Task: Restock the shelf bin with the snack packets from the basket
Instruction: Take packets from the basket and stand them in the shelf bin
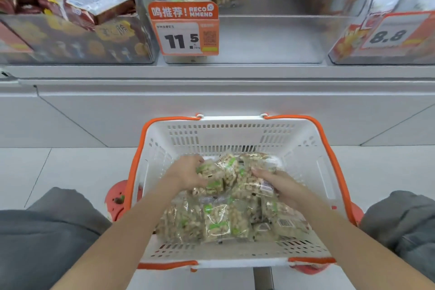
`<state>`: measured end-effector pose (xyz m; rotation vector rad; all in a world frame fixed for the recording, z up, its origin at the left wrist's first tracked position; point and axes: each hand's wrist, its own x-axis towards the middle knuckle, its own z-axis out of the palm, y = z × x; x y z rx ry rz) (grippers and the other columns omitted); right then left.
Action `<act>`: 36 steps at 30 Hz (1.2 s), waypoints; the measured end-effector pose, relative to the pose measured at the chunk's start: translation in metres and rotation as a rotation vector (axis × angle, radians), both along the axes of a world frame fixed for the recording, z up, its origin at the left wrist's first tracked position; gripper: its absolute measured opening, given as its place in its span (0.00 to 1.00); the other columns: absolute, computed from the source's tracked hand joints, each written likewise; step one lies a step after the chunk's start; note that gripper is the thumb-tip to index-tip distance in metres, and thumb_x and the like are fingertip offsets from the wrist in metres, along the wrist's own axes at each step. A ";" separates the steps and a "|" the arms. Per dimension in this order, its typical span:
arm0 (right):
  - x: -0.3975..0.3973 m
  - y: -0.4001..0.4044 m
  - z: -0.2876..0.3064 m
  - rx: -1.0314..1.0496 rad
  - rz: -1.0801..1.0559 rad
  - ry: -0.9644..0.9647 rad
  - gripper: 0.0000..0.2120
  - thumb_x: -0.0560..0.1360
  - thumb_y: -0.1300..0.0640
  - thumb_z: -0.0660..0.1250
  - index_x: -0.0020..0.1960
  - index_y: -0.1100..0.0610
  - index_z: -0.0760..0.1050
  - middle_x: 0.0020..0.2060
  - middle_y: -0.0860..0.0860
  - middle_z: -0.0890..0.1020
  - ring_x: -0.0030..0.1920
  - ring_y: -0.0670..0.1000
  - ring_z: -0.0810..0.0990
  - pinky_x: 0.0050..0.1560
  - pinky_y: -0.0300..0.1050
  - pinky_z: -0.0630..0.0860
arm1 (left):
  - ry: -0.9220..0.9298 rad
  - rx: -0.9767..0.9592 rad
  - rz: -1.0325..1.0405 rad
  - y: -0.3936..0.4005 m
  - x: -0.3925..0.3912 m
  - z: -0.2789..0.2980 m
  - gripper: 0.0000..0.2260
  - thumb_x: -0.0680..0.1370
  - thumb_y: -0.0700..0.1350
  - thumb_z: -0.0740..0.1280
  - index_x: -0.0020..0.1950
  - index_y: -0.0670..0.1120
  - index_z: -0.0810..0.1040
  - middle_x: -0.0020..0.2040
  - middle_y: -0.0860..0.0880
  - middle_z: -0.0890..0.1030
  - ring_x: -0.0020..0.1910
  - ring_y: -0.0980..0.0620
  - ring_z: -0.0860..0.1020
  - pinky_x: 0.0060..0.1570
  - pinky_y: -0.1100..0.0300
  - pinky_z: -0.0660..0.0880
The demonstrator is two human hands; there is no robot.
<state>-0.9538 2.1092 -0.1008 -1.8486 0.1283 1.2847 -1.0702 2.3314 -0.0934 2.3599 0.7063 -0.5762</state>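
Shelving holds a clear, mostly bare shelf bin [270,37] at centre, two snack packets standing at its back left. Below it on the floor, a white basket [235,139] with orange handles carries a heap of snack packets [226,216], clear bags with green labels. Both hands reach into that heap: the left hand [188,174] curls its fingers round one packet [211,179] at the far side, and the right hand [280,183] grips another by its barcoded edge. An orange price tag [184,28] on the bin front reads "RECOMMEND" and "11.5"; a neighbouring tag [388,33] reads "8.8".
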 end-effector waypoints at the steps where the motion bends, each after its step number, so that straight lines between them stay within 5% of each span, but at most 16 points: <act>1: 0.003 0.006 0.017 0.093 -0.013 0.042 0.44 0.63 0.38 0.75 0.71 0.58 0.66 0.75 0.51 0.62 0.74 0.56 0.61 0.69 0.58 0.67 | -0.045 0.043 -0.099 -0.002 0.007 0.017 0.33 0.69 0.51 0.75 0.70 0.47 0.68 0.65 0.47 0.75 0.59 0.48 0.75 0.54 0.57 0.74; 4: 0.011 0.025 0.073 0.324 -0.091 0.099 0.34 0.65 0.47 0.76 0.67 0.56 0.71 0.69 0.50 0.69 0.68 0.51 0.69 0.59 0.61 0.76 | -0.206 0.150 -0.268 -0.008 0.023 0.077 0.36 0.67 0.48 0.75 0.72 0.46 0.65 0.68 0.48 0.72 0.63 0.48 0.73 0.57 0.56 0.74; 8: 0.020 0.035 0.147 0.442 -0.093 -0.019 0.56 0.53 0.48 0.83 0.75 0.55 0.58 0.68 0.50 0.72 0.66 0.50 0.73 0.42 0.57 0.82 | -0.514 0.132 -0.235 -0.007 0.025 0.149 0.33 0.66 0.37 0.73 0.70 0.45 0.68 0.66 0.48 0.73 0.64 0.50 0.73 0.59 0.58 0.72; 13: 0.018 0.027 0.200 0.561 -0.077 -0.116 0.43 0.56 0.51 0.78 0.68 0.54 0.66 0.60 0.47 0.78 0.58 0.47 0.79 0.38 0.53 0.82 | -0.761 -0.037 -0.176 -0.019 0.009 0.191 0.33 0.66 0.34 0.72 0.67 0.54 0.68 0.64 0.58 0.67 0.68 0.57 0.67 0.60 0.61 0.72; 15: 0.012 0.020 0.199 0.592 -0.045 -0.128 0.33 0.58 0.52 0.75 0.62 0.51 0.70 0.54 0.47 0.82 0.56 0.47 0.80 0.36 0.52 0.82 | -0.758 -0.165 -0.142 -0.026 -0.003 0.196 0.33 0.68 0.38 0.74 0.65 0.62 0.65 0.69 0.61 0.61 0.71 0.61 0.61 0.62 0.68 0.68; 18: 0.004 0.018 0.191 0.619 -0.069 -0.092 0.28 0.61 0.55 0.74 0.61 0.52 0.73 0.51 0.48 0.85 0.56 0.51 0.81 0.35 0.52 0.82 | -0.736 -0.491 0.154 -0.034 -0.010 0.201 0.40 0.70 0.42 0.75 0.72 0.65 0.57 0.70 0.65 0.58 0.69 0.61 0.62 0.52 0.71 0.73; 20: 0.000 0.020 0.192 0.631 -0.075 -0.088 0.32 0.59 0.54 0.75 0.63 0.54 0.73 0.54 0.50 0.84 0.56 0.53 0.81 0.36 0.53 0.82 | -0.631 -0.626 0.343 -0.028 -0.003 0.198 0.44 0.68 0.44 0.77 0.76 0.59 0.55 0.68 0.60 0.64 0.65 0.58 0.68 0.56 0.64 0.73; 22: -0.001 0.021 0.201 0.633 -0.017 -0.148 0.33 0.57 0.53 0.77 0.61 0.52 0.73 0.55 0.51 0.83 0.52 0.52 0.83 0.37 0.54 0.82 | -0.476 -0.778 0.351 -0.022 0.004 0.193 0.39 0.65 0.46 0.79 0.73 0.46 0.65 0.63 0.50 0.78 0.58 0.52 0.78 0.58 0.55 0.73; 25: 0.002 0.024 0.217 0.494 0.087 -0.314 0.26 0.64 0.53 0.77 0.58 0.44 0.71 0.46 0.44 0.84 0.38 0.42 0.84 0.36 0.53 0.82 | -0.367 -0.819 0.385 -0.024 0.011 0.187 0.33 0.67 0.44 0.78 0.69 0.44 0.68 0.60 0.46 0.80 0.48 0.52 0.83 0.46 0.54 0.80; 27: 0.006 0.027 0.215 0.324 0.083 -0.593 0.31 0.67 0.50 0.77 0.66 0.44 0.67 0.46 0.44 0.80 0.29 0.40 0.79 0.29 0.46 0.80 | -0.394 -0.738 0.454 -0.026 0.017 0.186 0.28 0.69 0.42 0.76 0.66 0.47 0.70 0.60 0.48 0.80 0.48 0.52 0.84 0.41 0.54 0.82; 29: 0.010 0.031 0.212 0.267 0.047 -0.926 0.31 0.70 0.47 0.74 0.68 0.43 0.64 0.44 0.38 0.75 0.33 0.42 0.77 0.29 0.46 0.78 | -0.416 -0.773 0.505 -0.027 0.024 0.186 0.22 0.72 0.40 0.74 0.63 0.48 0.72 0.56 0.48 0.81 0.49 0.51 0.83 0.41 0.54 0.82; 31: 0.010 0.033 0.211 0.376 0.071 -1.125 0.22 0.73 0.48 0.70 0.61 0.38 0.64 0.43 0.35 0.79 0.41 0.39 0.78 0.43 0.49 0.79 | -0.416 -0.876 0.502 -0.029 0.029 0.187 0.19 0.74 0.39 0.71 0.62 0.47 0.72 0.56 0.46 0.81 0.52 0.49 0.82 0.42 0.55 0.81; 32: 0.006 0.034 0.213 0.394 0.173 -1.211 0.22 0.74 0.47 0.68 0.62 0.34 0.62 0.52 0.35 0.79 0.49 0.38 0.76 0.52 0.46 0.77 | -0.426 -0.955 0.502 -0.030 0.031 0.187 0.17 0.75 0.39 0.70 0.63 0.46 0.72 0.56 0.45 0.81 0.54 0.49 0.81 0.43 0.55 0.81; 34: 0.000 0.034 0.205 0.337 0.469 -1.287 0.29 0.76 0.43 0.63 0.69 0.27 0.50 0.73 0.40 0.62 0.66 0.39 0.60 0.62 0.39 0.64 | -0.465 -1.120 0.516 -0.032 0.034 0.189 0.17 0.76 0.38 0.67 0.65 0.43 0.71 0.56 0.43 0.79 0.54 0.47 0.78 0.44 0.54 0.81; 36: -0.005 0.033 0.199 0.298 0.629 -1.167 0.34 0.78 0.42 0.58 0.69 0.25 0.36 0.76 0.39 0.47 0.69 0.38 0.47 0.65 0.39 0.57 | -0.509 -1.219 0.521 -0.028 0.035 0.186 0.25 0.71 0.37 0.68 0.67 0.42 0.68 0.58 0.42 0.80 0.56 0.44 0.79 0.47 0.53 0.81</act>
